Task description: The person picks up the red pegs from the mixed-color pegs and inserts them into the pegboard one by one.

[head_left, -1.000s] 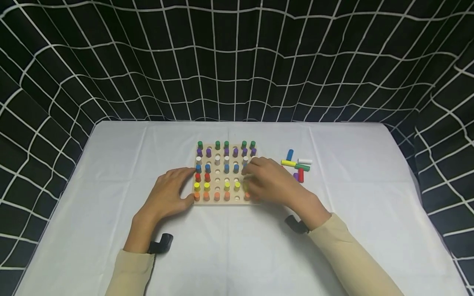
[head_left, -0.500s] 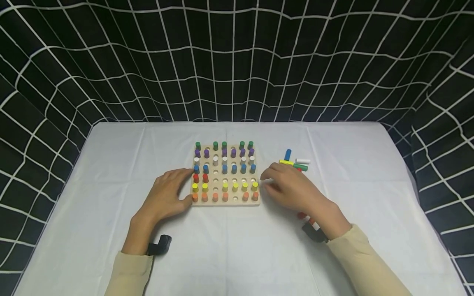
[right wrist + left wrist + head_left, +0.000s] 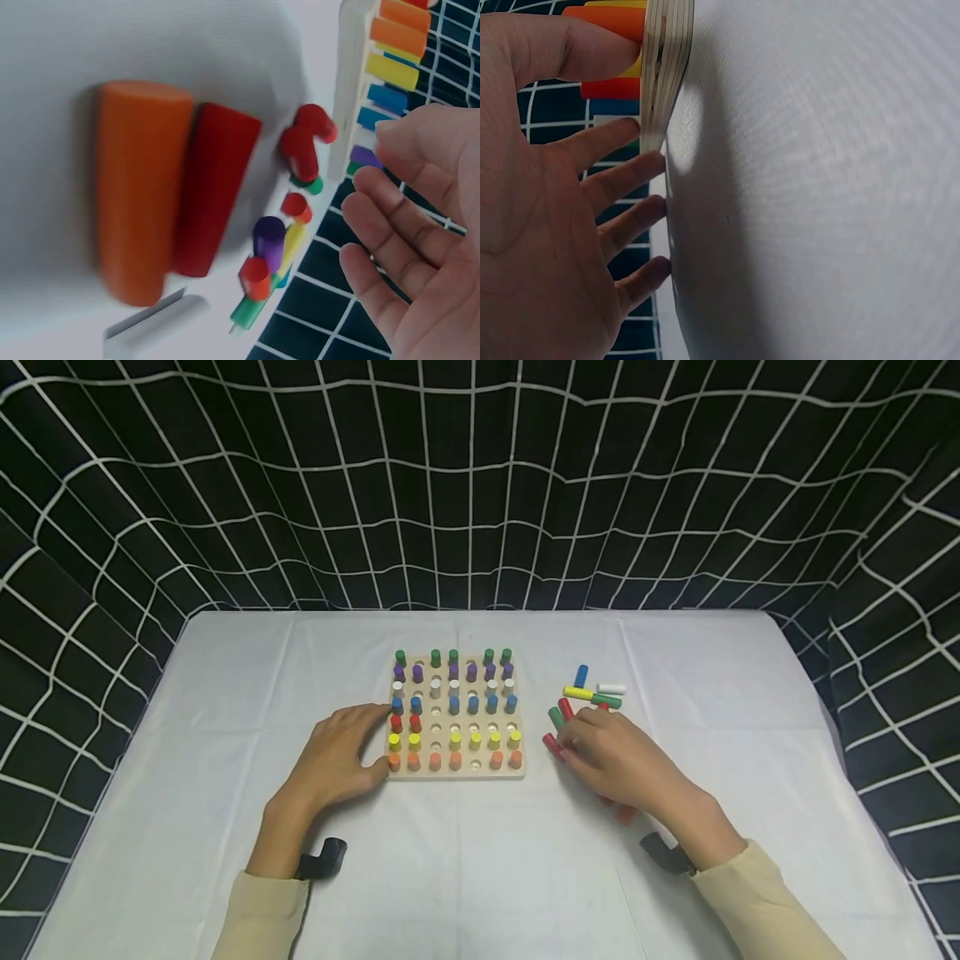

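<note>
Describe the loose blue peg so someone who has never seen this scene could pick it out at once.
Find the pegboard on the white table. To its right, loose pegs lie around the right hand; past it, just beyond a yellow peg, is the blue peg. Among the loose pegs in view, it alone is blue.

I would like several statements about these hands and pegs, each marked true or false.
1. The left hand is at the edge of the pegboard. True.
2. The right hand is above the pegboard. False: it is beside it, at the loose pegs.
3. The nearest row has orange pegs. True.
4. The farthest row has red pegs. False: it has green pegs.
5. A blue peg lies outside the pegboard. True.
</note>
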Motion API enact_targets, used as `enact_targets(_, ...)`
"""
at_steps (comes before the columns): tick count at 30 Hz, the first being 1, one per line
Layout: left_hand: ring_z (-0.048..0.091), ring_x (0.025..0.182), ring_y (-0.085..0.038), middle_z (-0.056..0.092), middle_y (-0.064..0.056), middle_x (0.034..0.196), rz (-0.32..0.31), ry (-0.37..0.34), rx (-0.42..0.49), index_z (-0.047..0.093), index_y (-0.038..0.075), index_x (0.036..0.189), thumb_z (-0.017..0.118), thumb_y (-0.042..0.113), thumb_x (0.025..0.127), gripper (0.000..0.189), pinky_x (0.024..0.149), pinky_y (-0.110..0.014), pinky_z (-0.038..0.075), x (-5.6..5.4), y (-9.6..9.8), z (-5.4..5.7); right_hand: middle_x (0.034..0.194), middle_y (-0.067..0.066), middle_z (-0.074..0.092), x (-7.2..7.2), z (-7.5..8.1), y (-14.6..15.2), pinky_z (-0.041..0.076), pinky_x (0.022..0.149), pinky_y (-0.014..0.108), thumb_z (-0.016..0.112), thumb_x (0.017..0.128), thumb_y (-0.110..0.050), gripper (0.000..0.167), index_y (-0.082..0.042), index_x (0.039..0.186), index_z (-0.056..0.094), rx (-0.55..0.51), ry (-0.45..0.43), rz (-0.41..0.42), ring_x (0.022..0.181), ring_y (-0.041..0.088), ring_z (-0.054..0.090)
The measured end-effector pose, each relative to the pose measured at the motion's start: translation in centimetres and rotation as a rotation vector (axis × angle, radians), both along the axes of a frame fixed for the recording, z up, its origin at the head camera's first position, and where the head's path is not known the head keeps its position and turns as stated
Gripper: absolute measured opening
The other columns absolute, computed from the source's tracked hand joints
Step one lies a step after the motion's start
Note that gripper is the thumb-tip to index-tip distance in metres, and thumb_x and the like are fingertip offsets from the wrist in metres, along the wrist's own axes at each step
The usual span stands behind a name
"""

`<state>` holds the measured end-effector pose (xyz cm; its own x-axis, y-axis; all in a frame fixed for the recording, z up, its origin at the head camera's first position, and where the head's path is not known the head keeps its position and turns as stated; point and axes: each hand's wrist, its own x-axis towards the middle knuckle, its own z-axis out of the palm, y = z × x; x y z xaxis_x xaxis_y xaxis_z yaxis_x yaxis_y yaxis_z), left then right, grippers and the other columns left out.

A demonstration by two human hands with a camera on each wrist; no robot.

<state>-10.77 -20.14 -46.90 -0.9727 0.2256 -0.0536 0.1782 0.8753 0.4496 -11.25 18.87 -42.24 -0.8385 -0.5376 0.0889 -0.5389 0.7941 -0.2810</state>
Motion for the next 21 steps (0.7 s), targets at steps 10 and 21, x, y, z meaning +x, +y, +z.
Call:
enact_targets(10, 0.043, 0.154, -0.037, 0.053, -0.010, 0.162, -0.006, 0.003, 0.000, 0.048, 0.016, 0.159, 0.068, 0.034, 0.087, 0.077, 0.127, -0.065, 0.033, 0.1, 0.0, 0.1, 0.104, 0.005, 0.075, 1.8, -0.7, 2.0, 0.061, 0.093, 0.050, 0.077, 0.091, -0.014, 0.018, -0.010, 0.109, 0.077, -0.002, -0.020, -0.055, 0.099, 0.026, 0.070)
enact_targets(21, 0.042, 0.155, -0.036, 0.053, -0.009, 0.162, 0.001, 0.001, 0.011, 0.048, 0.017, 0.159, 0.068, 0.034, 0.087, 0.077, 0.128, -0.064, 0.032, 0.1, 0.0, 0.1, 0.103, 0.003, 0.076, 3.1, -1.2, 4.1, 0.062, 0.090, 0.050, 0.079, 0.088, -0.010, 0.016, -0.010, 0.104, 0.079, -0.023, -0.016, -0.100, 0.095, 0.022, 0.072)
